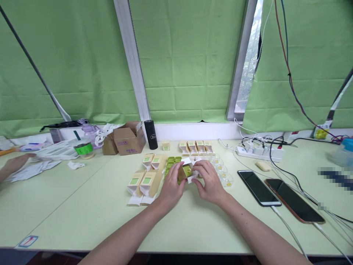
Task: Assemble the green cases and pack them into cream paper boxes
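My left hand [171, 186] is wrapped round a small cardboard box [182, 173] whose white flaps stand open. A green piece [188, 170] shows inside its opening. At the open end, my right hand [209, 182] has its fingers and thumb curled on the box's flaps. Behind my left hand sit several small green containers [171, 160], partly hidden. Left of them several cream boxes with green labels [146, 181] lie with open ends towards me. Right of my right hand are several clear plastic cups [226, 179] with yellow spots.
More small boxes [193, 148] form a row at the back. A brown carton [129, 138] and a black bottle [150, 134] stand near the wall. Two phones [259, 188] with cables and a power strip [260, 152] lie right. Another person's hand [19, 162] is far left.
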`<state>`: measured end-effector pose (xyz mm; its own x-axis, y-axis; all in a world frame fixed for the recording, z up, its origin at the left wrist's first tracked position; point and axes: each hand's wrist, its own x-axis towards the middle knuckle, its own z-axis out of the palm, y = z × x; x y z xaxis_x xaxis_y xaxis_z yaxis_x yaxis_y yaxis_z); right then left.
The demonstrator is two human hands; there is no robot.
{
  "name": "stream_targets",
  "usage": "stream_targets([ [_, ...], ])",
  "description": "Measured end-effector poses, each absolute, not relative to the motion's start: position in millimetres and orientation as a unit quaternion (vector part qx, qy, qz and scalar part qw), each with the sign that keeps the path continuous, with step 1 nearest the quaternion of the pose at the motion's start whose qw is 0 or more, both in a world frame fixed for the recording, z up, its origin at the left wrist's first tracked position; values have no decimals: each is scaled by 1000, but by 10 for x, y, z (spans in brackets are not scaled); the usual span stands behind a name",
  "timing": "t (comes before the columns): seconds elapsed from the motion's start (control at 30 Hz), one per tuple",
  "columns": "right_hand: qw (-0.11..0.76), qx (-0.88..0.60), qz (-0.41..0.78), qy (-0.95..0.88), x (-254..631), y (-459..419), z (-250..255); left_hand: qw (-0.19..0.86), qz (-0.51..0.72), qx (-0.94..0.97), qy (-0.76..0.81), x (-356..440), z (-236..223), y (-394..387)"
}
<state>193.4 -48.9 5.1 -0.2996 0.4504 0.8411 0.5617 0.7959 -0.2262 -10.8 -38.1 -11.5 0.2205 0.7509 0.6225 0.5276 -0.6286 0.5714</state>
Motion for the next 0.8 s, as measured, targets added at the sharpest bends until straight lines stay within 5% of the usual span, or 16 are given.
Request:
stream_targets([
  [0.4,567,-383,2,-729,1803,-444,-65,-38,428,831,355,-88,-96,-432],
  [0.8,612,-390,101,-681,1794,-431,-43,-64,424,831,354,-95,-69,-426],
])
